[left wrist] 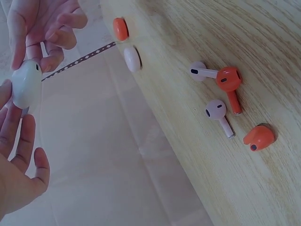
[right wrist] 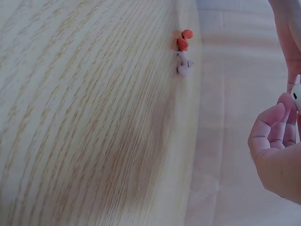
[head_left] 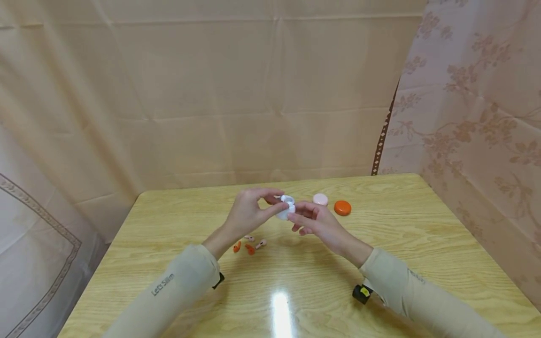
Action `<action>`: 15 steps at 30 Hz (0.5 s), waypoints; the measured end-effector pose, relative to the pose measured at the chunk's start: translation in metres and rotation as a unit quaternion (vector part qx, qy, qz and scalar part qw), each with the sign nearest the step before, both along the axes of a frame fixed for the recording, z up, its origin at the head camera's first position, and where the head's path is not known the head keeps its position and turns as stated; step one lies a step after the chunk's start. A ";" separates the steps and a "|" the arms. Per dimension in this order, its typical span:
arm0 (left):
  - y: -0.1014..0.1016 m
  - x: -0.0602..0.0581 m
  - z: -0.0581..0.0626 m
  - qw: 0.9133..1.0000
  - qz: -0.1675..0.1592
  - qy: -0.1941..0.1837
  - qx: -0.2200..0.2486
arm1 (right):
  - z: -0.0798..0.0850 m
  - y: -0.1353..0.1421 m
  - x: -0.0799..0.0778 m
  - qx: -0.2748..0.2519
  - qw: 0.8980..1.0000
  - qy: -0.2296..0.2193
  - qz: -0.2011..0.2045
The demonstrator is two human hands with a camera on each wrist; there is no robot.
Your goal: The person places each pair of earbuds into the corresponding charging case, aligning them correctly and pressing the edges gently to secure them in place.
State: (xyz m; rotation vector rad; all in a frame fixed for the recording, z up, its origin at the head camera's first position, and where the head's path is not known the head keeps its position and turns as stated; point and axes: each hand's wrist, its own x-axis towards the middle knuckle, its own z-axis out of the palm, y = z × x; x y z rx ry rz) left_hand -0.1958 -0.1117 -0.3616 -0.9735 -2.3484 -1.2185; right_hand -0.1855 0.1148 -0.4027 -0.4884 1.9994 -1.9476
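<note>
A white earbud case (head_left: 285, 214) is held up above the table between both hands, its lid raised in the head view. A white earbud piece with a dark spot shows at its top left; how far it sits inside cannot be told. My left hand (head_left: 249, 209) grips the case from the left, thumb in front and fingers behind. From the right, my right hand (head_left: 319, 225) holds it between thumb and fingers. In the left wrist view the white case (left wrist: 24, 89) is between the fingertips of both hands. The right wrist view cuts it off at the edge.
Two orange earbuds (left wrist: 229, 80) and two pale pink earbuds (left wrist: 216, 109) lie on the wooden table (head_left: 186, 220), below the left hand. Behind the right hand stand a round pink case (head_left: 320, 199) and an orange case (head_left: 343, 208). A beige curtain (head_left: 236, 103) hangs behind the table.
</note>
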 end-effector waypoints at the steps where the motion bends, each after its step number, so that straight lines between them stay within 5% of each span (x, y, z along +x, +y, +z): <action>1: 0.000 0.000 0.000 1.000 0.001 0.000 0.001 | 0.000 0.000 0.000 0.000 1.000 0.000 -0.001; 15: -0.003 -0.001 -0.005 0.999 0.027 0.013 0.018 | 0.002 -0.001 0.001 -0.007 1.000 -0.005 0.002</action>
